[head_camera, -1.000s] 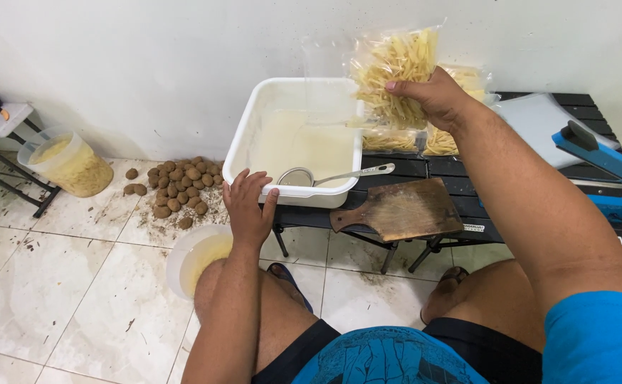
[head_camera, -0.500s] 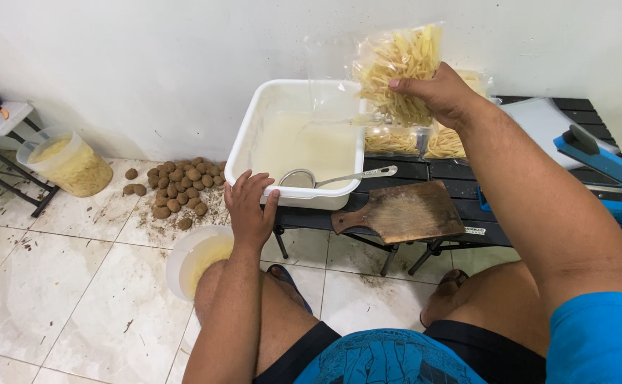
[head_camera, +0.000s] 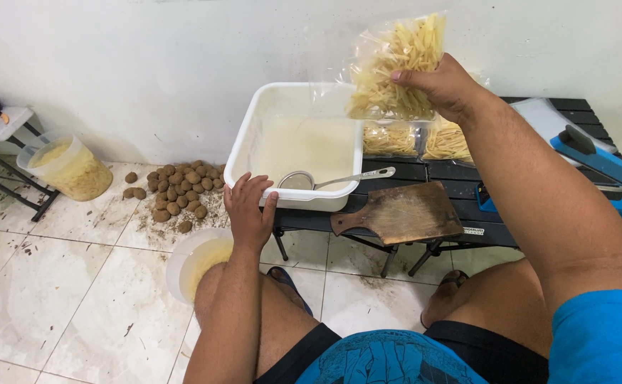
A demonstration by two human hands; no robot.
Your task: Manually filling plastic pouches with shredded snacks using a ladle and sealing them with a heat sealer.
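My right hand (head_camera: pixel 445 89) grips a clear plastic bag of pale cut potato sticks (head_camera: pixel 394 67), held up above the right rim of a white rectangular tub (head_camera: pixel 247 139) of cloudy liquid. My left hand (head_camera: pixel 249 210) rests with its fingers on the tub's near rim, next to a metal strainer spoon (head_camera: pixel 329 178) that lies across the rim. Two more filled bags (head_camera: pixel 416 140) lie on the black slatted table (head_camera: pixel 435 173) behind the raised bag.
A worn wooden cutting board (head_camera: pixel 400 211) lies on the table's near edge. A blue heat sealer (head_camera: pixel 596 171) sits at the right. On the tiled floor are a pile of brown potatoes (head_camera: pixel 177 192), a clear tub of cut sticks (head_camera: pixel 69 167) and a white bucket (head_camera: pixel 193 263) by my knee.
My right hand has lifted the bag of potato sticks slightly higher above the tub. My left hand stays on the tub's rim.
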